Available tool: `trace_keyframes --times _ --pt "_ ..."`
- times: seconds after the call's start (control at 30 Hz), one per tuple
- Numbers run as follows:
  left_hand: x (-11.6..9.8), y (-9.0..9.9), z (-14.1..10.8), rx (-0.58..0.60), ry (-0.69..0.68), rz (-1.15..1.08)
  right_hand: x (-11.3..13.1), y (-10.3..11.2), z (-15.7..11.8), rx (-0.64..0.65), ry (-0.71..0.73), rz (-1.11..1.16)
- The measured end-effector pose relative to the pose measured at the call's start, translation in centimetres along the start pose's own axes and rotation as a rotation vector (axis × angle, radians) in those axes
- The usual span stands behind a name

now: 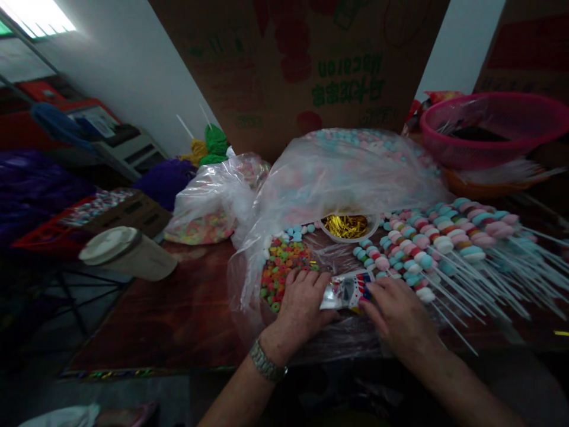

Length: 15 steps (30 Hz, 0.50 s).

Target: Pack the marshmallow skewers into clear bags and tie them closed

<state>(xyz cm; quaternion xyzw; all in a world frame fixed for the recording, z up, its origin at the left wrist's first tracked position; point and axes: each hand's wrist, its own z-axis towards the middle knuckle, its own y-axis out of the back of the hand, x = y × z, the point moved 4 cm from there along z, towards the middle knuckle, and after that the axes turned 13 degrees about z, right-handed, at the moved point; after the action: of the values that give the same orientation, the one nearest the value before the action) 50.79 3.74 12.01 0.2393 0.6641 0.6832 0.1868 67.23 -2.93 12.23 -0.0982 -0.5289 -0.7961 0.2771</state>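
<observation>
The left hand (302, 311) and the right hand (398, 314) have their fingers clamped on a small printed packet (347, 290), and candy skewers (448, 255) lie at three o'clock.

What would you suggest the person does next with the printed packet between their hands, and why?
I'd suggest picking up one gold tie from the bowl, if the packet is to be closed. The left hand and right hand are both pressing on it, and the bowl sits just beyond.
</observation>
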Motion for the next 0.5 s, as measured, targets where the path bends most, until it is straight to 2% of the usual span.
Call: trace_keyframes --times 0.07,0.1,0.17,0.23,0.27,0.33,0.4,0.43,0.5 --pt "0.6 0.3 -0.8 -0.094 -0.014 0.028 0.8 -3.1 1.1 0.060 -0.080 -0.075" --pt "0.9 0.5 -1.3 -0.159 -0.030 0.037 1.0 -3.8 1.5 0.061 -0.114 -0.083" --pt "1.5 1.0 -2.4 -0.331 -0.066 0.024 1.3 -3.2 1.7 0.006 -0.104 -0.017" --pt "2.1 1.3 -3.3 -0.515 -0.077 -0.040 0.9 0.2 1.2 -0.142 -0.038 0.085" --pt "2.3 1.2 -3.5 -0.546 -0.094 -0.077 0.3 2.6 0.7 -0.232 -0.021 0.108" --pt "3.0 1.0 -3.5 -0.541 0.059 -0.195 -2.0 8.3 -0.9 -0.394 -0.076 0.050" --pt "3.3 1.0 -3.5 -0.457 0.247 -0.302 -6.1 13.9 -2.9 -0.498 -0.273 -0.152" --pt "3.2 1.1 -3.6 -0.411 0.324 -0.342 -8.8 16.6 -4.1 -0.544 -0.423 -0.302" --pt "2.9 1.7 -3.7 -0.335 0.418 -0.401 -14.8 20.8 -6.4 -0.492 -0.793 -0.619"
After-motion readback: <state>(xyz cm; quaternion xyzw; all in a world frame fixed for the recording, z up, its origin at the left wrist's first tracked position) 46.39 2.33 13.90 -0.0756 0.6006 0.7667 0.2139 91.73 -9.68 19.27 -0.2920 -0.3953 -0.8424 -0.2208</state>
